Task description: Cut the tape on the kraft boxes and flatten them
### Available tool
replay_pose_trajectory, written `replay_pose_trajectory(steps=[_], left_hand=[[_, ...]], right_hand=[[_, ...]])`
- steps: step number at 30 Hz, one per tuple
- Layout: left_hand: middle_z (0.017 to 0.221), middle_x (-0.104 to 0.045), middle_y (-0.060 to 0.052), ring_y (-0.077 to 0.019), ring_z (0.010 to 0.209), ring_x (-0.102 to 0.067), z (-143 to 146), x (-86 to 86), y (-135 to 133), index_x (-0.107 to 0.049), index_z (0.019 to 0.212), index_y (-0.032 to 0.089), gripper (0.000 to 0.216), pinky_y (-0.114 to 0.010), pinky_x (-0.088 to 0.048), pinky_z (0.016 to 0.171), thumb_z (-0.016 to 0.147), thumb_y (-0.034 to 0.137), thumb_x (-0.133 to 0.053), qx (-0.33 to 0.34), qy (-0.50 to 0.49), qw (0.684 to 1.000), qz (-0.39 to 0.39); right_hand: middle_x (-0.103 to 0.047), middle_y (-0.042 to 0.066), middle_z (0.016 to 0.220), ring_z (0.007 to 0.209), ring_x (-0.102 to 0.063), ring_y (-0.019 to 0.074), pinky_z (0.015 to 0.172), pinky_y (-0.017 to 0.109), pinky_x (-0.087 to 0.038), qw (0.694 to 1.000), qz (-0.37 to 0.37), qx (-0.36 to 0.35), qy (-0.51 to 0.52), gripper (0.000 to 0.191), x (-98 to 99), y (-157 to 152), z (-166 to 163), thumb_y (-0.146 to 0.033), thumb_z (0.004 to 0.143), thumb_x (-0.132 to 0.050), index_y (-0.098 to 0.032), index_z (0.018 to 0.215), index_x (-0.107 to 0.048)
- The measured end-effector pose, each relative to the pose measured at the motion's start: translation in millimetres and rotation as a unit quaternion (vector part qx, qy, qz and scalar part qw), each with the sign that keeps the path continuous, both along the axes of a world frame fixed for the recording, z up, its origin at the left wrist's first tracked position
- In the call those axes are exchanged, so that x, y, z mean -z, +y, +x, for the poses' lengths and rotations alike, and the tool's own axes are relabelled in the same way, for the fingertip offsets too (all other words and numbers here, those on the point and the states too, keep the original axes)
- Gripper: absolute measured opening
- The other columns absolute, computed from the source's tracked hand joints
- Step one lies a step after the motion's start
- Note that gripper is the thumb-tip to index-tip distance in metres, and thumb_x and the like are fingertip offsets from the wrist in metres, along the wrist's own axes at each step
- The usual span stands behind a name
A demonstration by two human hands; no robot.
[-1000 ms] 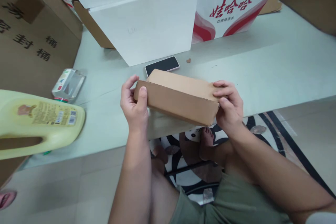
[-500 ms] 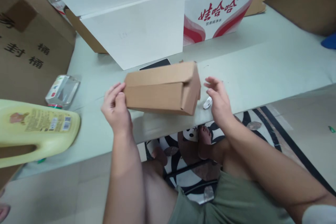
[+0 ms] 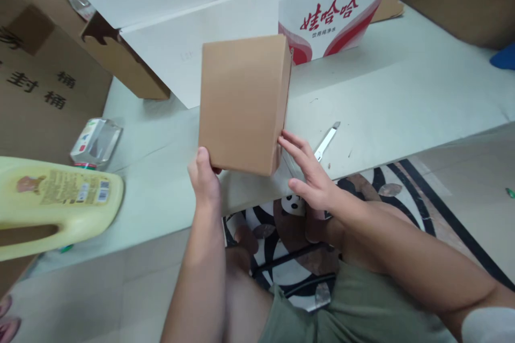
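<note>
Since the earlier frame, the brown cardboard box (image 3: 241, 104) has swung up, broad face now towards the viewer; the right hand (image 3: 311, 177) has come in to its side. Box held tilted over the desk (image 3: 386, 91), before the white carton (image 3: 338, 21). Left hand (image 3: 206, 179) closed on the lower left corner, thumb on the face. Right fingers loosely spread, gripping nothing, tips at the lower right edge; contact pressure cannot be told. White cutter (image 3: 326, 142) lies just beyond that hand.
</note>
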State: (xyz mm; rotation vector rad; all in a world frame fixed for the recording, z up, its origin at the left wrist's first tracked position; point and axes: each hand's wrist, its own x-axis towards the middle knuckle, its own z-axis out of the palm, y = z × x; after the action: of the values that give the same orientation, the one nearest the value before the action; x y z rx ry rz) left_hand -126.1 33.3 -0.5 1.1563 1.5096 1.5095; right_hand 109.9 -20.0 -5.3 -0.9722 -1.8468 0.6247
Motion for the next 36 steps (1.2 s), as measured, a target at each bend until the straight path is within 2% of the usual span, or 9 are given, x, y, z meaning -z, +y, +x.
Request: replay_pose_trajectory(steps=[5, 9, 13, 18, 21, 25, 28, 31, 36], left_hand=[[0.055, -0.037, 0.004, -0.0101, 0.045, -0.035, 14.8, -9.3, -0.2, -0.046, 0.07, 0.023, 0.048, -0.024, -0.023, 0.042, 0.082, 0.067, -0.06, 0.036, -0.099, 0.993, -0.057], [0.057, -0.038, 0.005, -0.0061, 0.04, -0.023, 25.1, -14.8, 0.5, -0.05, 0.077, 0.022, 0.044, -0.023, -0.011, 0.039, 0.081, 0.065, -0.06, 0.128, -0.17, 0.951, -0.222], [0.059, -0.049, 0.003, -0.0045, 0.039, -0.02, 29.4, -11.0, -1.6, -0.057, 0.08, 0.019, 0.036, -0.021, -0.011, 0.039, 0.084, 0.055, -0.057, 0.21, -0.119, 0.923, -0.301], [0.081, -0.072, -0.007, -0.0199, 0.07, -0.064, 29.9, -1.6, -5.9, -0.069, 0.091, 0.02, 0.022, -0.029, -0.049, 0.061, 0.08, 0.039, -0.066, 0.19, 0.191, 0.946, -0.178], [0.114, -0.075, -0.012, -0.0264, 0.103, -0.07, 34.0, -3.6, -10.2, -0.068, 0.113, 0.021, 0.035, -0.04, -0.056, 0.086, 0.09, 0.044, -0.055, 0.114, 0.225, 0.967, 0.034], [0.133, -0.067, -0.01, -0.0284, 0.132, -0.059, 48.7, -10.4, -16.3, -0.066, 0.122, 0.024, 0.039, -0.051, -0.045, 0.114, 0.097, 0.046, -0.045, 0.183, 0.255, 0.892, 0.325], [0.124, -0.067, -0.008, -0.0266, 0.125, -0.062, 62.2, -9.7, -17.3, -0.066, 0.117, 0.024, 0.028, -0.053, -0.044, 0.117, 0.093, 0.032, -0.054, 0.162, 0.298, 0.864, 0.373], [0.122, -0.066, -0.008, -0.0252, 0.121, -0.063, 68.8, -6.5, -15.0, -0.064, 0.117, 0.024, 0.029, -0.054, -0.044, 0.118, 0.09, 0.023, -0.056, 0.14, 0.29, 0.868, 0.378], [0.122, -0.064, -0.008, -0.0248, 0.122, -0.062, 66.7, -5.4, -12.2, -0.063, 0.117, 0.024, 0.029, -0.054, -0.044, 0.118, 0.089, 0.02, -0.055, 0.127, 0.282, 0.876, 0.371]], right_hand=[[-0.05, 0.011, 0.154, 0.139, -0.05, 0.0333, 0.116, 0.058, -0.04, 0.99, 0.126, 0.067, -0.015, 0.059, -9.8, -3.0, 4.0, -0.055, 0.099, -0.04, -0.032, 0.153, -0.044], [-0.059, 0.01, 0.146, 0.127, -0.057, 0.0311, 0.108, 0.057, -0.045, 0.971, 0.208, 0.117, -0.031, 0.049, -16.1, -7.6, 3.7, -0.046, 0.099, -0.038, -0.031, 0.142, -0.055], [-0.063, 0.009, 0.14, 0.124, -0.059, 0.03, 0.107, 0.056, -0.048, 0.96, 0.225, 0.156, -0.062, 0.042, -17.7, -8.2, 5.5, -0.036, 0.096, -0.043, -0.03, 0.134, -0.061], [-0.068, 0.008, 0.132, 0.128, -0.059, 0.0293, 0.113, 0.056, -0.047, 0.96, 0.215, 0.158, -0.087, 0.046, -15.6, 1.4, 11.3, -0.027, 0.091, -0.052, -0.027, 0.137, -0.06], [-0.067, 0.008, 0.133, 0.13, -0.058, 0.0297, 0.117, 0.057, -0.045, 0.967, 0.182, 0.138, -0.109, 0.044, -15.1, 5.2, 10.7, -0.025, 0.089, -0.053, -0.027, 0.13, -0.065], [-0.064, 0.007, 0.138, 0.135, -0.053, 0.0334, 0.121, 0.061, -0.037, 0.98, 0.113, 0.114, -0.115, 0.047, -16.5, 3.3, 7.0, -0.03, 0.087, -0.054, -0.031, 0.133, -0.064], [-0.062, 0.008, 0.138, 0.136, -0.052, 0.0346, 0.118, 0.06, -0.039, 0.981, 0.117, 0.123, -0.095, 0.047, -19.8, -0.9, 10.8, -0.032, 0.088, -0.055, -0.031, 0.134, -0.063], [-0.068, 0.012, 0.112, 0.109, -0.064, 0.0304, 0.097, 0.051, -0.052, 0.964, 0.105, 0.222, -0.097, 0.038, -25.2, -4.1, 24.5, -0.036, 0.09, -0.052, -0.023, 0.123, -0.066], [-0.066, 0.002, 0.072, 0.061, -0.059, 0.0212, 0.057, 0.034, -0.041, 0.901, -0.194, 0.271, -0.277, 0.05, -25.8, -2.2, 51.7, -0.041, 0.093, -0.048, -0.022, 0.137, -0.058]])
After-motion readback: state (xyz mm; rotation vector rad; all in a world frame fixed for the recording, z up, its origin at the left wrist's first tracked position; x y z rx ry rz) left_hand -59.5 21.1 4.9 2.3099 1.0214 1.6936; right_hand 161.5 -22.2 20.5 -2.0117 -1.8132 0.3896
